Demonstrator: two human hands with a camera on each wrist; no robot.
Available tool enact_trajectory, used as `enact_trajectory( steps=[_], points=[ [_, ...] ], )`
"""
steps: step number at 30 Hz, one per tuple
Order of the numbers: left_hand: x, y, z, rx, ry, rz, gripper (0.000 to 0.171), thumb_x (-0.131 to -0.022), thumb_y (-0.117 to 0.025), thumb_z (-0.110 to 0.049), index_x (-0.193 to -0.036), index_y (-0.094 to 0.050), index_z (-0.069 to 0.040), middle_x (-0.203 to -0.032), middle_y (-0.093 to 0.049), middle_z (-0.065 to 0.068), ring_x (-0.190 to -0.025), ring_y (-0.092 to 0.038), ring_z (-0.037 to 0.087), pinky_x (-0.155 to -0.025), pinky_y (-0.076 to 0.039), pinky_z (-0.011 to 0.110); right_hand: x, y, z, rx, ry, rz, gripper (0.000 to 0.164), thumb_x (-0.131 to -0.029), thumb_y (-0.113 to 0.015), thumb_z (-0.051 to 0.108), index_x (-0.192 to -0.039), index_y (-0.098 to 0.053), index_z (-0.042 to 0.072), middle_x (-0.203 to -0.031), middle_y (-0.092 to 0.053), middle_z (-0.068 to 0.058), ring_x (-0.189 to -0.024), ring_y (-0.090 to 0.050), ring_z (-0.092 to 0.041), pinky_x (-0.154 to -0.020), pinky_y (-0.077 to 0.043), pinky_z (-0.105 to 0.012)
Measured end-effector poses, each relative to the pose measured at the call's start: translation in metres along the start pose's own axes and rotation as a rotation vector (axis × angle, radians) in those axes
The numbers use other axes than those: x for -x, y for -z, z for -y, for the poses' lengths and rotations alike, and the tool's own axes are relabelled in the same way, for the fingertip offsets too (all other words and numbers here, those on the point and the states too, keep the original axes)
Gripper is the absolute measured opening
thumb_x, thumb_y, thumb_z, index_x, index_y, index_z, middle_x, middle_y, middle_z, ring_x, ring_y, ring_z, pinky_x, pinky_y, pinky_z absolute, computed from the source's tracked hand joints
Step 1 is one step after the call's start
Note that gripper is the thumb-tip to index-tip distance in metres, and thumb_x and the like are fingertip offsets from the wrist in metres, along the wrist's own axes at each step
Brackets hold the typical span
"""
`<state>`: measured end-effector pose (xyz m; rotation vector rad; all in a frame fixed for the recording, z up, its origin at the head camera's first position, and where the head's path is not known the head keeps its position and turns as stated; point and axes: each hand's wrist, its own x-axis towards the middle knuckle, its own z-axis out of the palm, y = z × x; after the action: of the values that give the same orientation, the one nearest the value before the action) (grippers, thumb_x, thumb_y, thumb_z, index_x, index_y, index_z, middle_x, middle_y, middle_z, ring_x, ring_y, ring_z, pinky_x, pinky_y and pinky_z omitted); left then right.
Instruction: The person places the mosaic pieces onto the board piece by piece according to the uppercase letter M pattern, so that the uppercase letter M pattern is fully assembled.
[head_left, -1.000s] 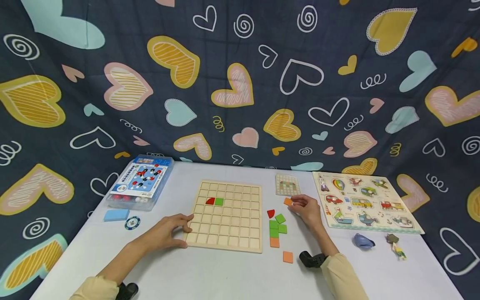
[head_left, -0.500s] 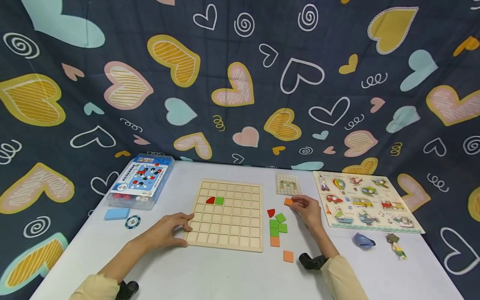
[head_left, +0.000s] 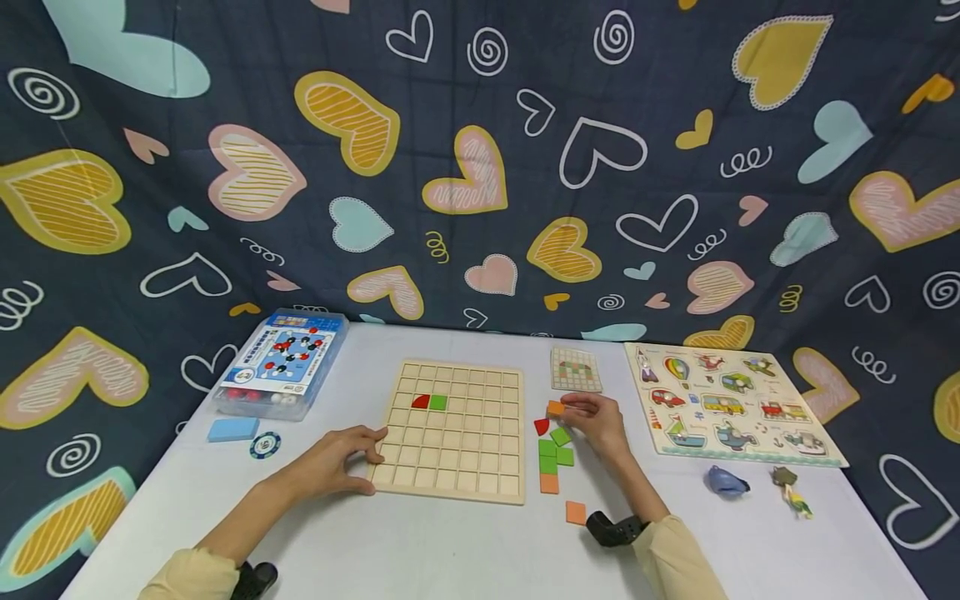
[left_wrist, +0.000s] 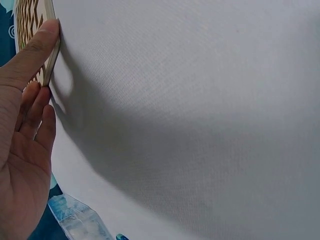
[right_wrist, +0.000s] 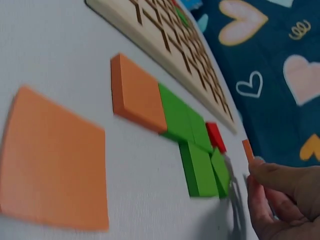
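Observation:
My left hand (head_left: 335, 460) holds the lower left corner of a wooden grid board (head_left: 487, 433), thumb at the near edge and fingers at the left side. In the board sit a red quarter-round tile (head_left: 422, 402) and a green square tile (head_left: 438, 403), side by side. Right of the board, my right hand (head_left: 600, 421) pinches an orange square tile (head_left: 556, 408) between thumb and fingers, raised above the table in the right wrist view. Just below it lie a loose red tile (head_left: 542, 427), several green tiles (head_left: 548, 457) and an orange tile (head_left: 549, 483); another orange tile (head_left: 576, 512) lies nearer.
A small pattern card (head_left: 576, 369) lies behind my right hand. Further right are a vehicle picture puzzle (head_left: 727, 400), a blue toy (head_left: 727, 482) and a small figure (head_left: 792, 492). At left stand a plastic box (head_left: 285, 362), a blue block (head_left: 232, 430) and a round chip (head_left: 265, 446).
My right hand has moved left toward the board, carrying the orange tile from beside the card to above the red tile. My left hand and the board have stayed put.

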<state>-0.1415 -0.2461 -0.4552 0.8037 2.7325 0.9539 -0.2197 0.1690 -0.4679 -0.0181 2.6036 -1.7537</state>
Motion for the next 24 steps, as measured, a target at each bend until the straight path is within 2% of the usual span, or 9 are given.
enact_trajectory(
  steps=[12, 20, 24],
  points=[
    [0.002, -0.001, 0.0, -0.01, 0.01, 0.004, 0.028, -0.07, -0.084, -0.026, -0.09, -0.068, -0.017, -0.133, -0.055, 0.02, -0.118, -0.054, 0.039, -0.097, -0.043, 0.054, 0.001, -0.034, 0.014, -0.09, 0.04, 0.059, 0.021, -0.08, -0.07, -0.01, -0.101, -0.068, -0.007, -0.1, -0.069, -0.021, -0.089, -0.068, -0.03, -0.072, -0.058, -0.028],
    [0.002, -0.001, 0.0, 0.004, -0.002, -0.008, 0.027, -0.07, -0.083, -0.026, -0.091, -0.067, -0.018, -0.133, -0.055, 0.02, -0.118, -0.053, 0.039, -0.098, -0.042, 0.054, -0.002, -0.056, 0.023, -0.174, 0.056, 0.116, 0.024, -0.078, -0.07, -0.011, -0.101, -0.068, -0.007, -0.098, -0.07, -0.021, -0.09, -0.068, -0.032, -0.073, -0.058, -0.029],
    [0.0, -0.001, 0.001, -0.001, 0.003, -0.006, 0.028, -0.07, -0.083, -0.027, -0.092, -0.068, -0.019, -0.133, -0.055, 0.02, -0.119, -0.053, 0.039, -0.098, -0.042, 0.054, -0.002, -0.068, 0.028, -0.202, 0.081, 0.163, 0.025, -0.079, -0.07, -0.01, -0.104, -0.067, -0.008, -0.1, -0.068, -0.024, -0.092, -0.067, -0.035, -0.077, -0.058, -0.031]
  ],
)
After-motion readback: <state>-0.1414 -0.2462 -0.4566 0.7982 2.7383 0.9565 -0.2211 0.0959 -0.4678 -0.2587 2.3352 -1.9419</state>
